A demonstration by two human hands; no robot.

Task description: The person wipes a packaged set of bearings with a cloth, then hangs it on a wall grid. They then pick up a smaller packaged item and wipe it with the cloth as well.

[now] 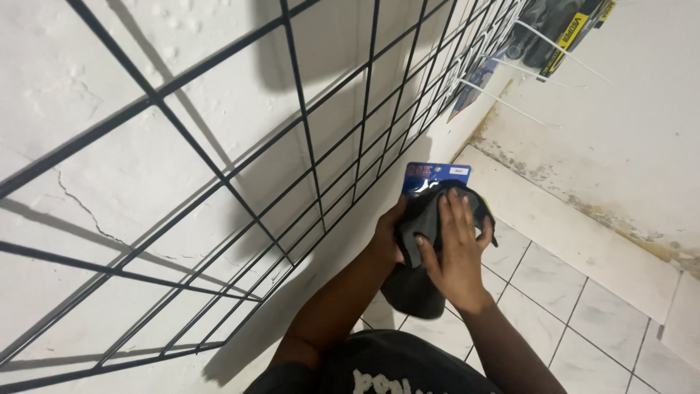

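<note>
Nearest the camera, at 6 o'clock, the person's dark printed shirt [379, 372] fills the bottom edge. Both forearms rise from it toward the centre of the view.

Right hand [453, 244]: laid flat on the front of a pair of dark grey gloves [426, 219]. The fingers are extended and held loosely together, pointing toward 12 o'clock. The thumb is set apart toward 9 o'clock and presses on the fabric.

Left hand [384, 237]: positioned at the 9 o'clock side of the gloves, curled around their edge from behind. Only the knuckles and part of the thumb are visible; the fingers are hidden behind the item, so their exact grip cannot be determined.

Gloves: held between both hands at mid-frame, slightly right of centre, clear of the floor. A blue header card [435, 177] is attached at the 12 o'clock end and projects above the right fingertips. The cuff end hangs toward 6 o'clock, below the right wrist.

Below and to the right, at 4 o'clock, is a white tiled floor [583, 321] with dark grout lines.

From 9 o'clock to 1 o'clock, a black wire grid panel [306, 138] stands against a cracked white wall [109, 211].

Farthest, at 1 o'clock, white display hooks [510, 106] project from the grid, and packaged goods [561, 29] hang there.
</note>
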